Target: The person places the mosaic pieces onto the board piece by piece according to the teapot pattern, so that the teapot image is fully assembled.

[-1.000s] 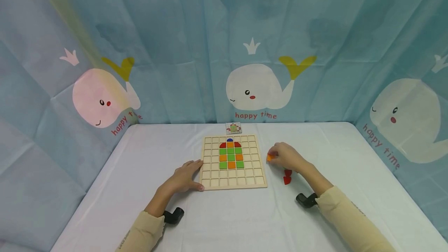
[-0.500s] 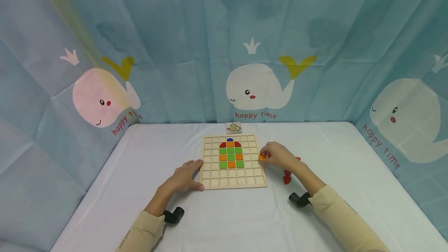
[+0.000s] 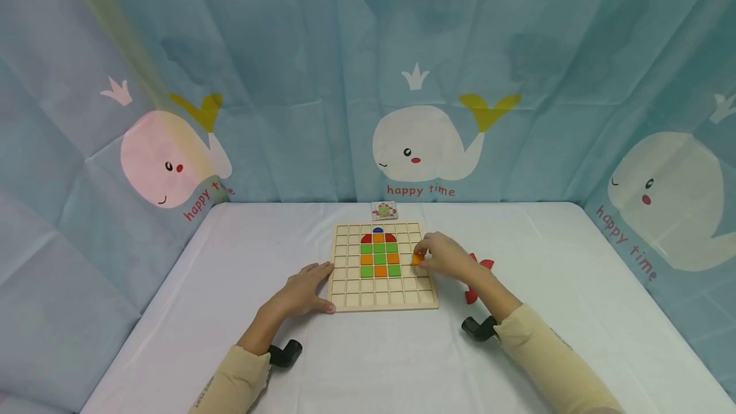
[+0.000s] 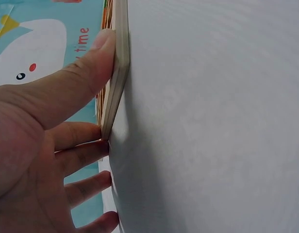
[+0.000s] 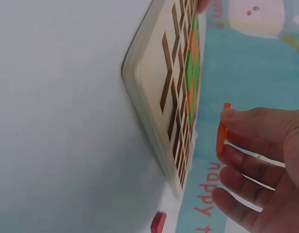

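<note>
A wooden grid board (image 3: 347,299) lies on the white table, with green, orange, red and blue tiles set in its middle cells. My left hand (image 3: 303,289) rests at the board's left edge, fingers spread; in the left wrist view its thumb (image 4: 86,70) touches the board's side. Between thumb and fingertips, my right hand (image 3: 448,255) pinches an orange tile (image 3: 418,259) over the right part of the board. The right wrist view shows that orange tile (image 5: 222,128) edge-on, held above the grid surface.
Loose red tiles (image 3: 471,297) lie right of the board, partly hidden by the right forearm. A small pattern card (image 3: 384,211) sits behind the board. A blue whale-print curtain (image 3: 299,145) hangs along the table's back and sides.
My right hand has moved left with the orange tile, from beside the board to over its right columns. More red tiles show behind it. The left hand has stayed in place.
</note>
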Motion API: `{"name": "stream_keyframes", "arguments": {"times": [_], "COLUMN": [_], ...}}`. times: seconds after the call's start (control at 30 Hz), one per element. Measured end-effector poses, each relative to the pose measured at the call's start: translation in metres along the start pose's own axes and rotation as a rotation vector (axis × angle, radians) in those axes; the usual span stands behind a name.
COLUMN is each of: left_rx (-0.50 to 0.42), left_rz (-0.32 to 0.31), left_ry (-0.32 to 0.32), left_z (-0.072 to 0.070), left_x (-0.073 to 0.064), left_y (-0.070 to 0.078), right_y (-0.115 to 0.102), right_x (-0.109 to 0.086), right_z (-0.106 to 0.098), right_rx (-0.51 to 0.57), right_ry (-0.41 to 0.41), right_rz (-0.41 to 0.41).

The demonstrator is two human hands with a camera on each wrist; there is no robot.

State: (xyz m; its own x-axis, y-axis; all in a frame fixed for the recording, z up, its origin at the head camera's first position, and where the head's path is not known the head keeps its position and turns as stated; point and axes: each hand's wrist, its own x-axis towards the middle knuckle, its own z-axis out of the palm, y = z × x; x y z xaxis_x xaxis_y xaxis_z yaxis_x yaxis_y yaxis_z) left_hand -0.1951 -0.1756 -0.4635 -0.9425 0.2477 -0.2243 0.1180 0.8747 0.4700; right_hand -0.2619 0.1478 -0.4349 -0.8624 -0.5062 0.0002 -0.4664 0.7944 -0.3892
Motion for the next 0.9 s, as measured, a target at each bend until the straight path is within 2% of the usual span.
{"name": "stream_keyframes", "arguments": {"times": [0.33, 0.73, 0.9], "left_rx": [0.016, 0.023, 0.023], "left_rz": [0.004, 0.014, 0.007], "left_ry": [0.001, 0.002, -0.001], "left_z": [0.001, 0.001, 0.001], "left_x": [0.002, 0.003, 0.003], "left_y": [-0.001, -0.001, -0.001], "right_y": [-0.02, -0.041, -0.049], "right_x": [0.008, 0.017, 0.019], "right_z": [0.01, 0.023, 0.029], "right_rx": [0.028, -0.005, 0.013], "right_ry": [-0.026, -0.034, -0.045], "right_rz": [-0.006, -0.059, -0.09]}}
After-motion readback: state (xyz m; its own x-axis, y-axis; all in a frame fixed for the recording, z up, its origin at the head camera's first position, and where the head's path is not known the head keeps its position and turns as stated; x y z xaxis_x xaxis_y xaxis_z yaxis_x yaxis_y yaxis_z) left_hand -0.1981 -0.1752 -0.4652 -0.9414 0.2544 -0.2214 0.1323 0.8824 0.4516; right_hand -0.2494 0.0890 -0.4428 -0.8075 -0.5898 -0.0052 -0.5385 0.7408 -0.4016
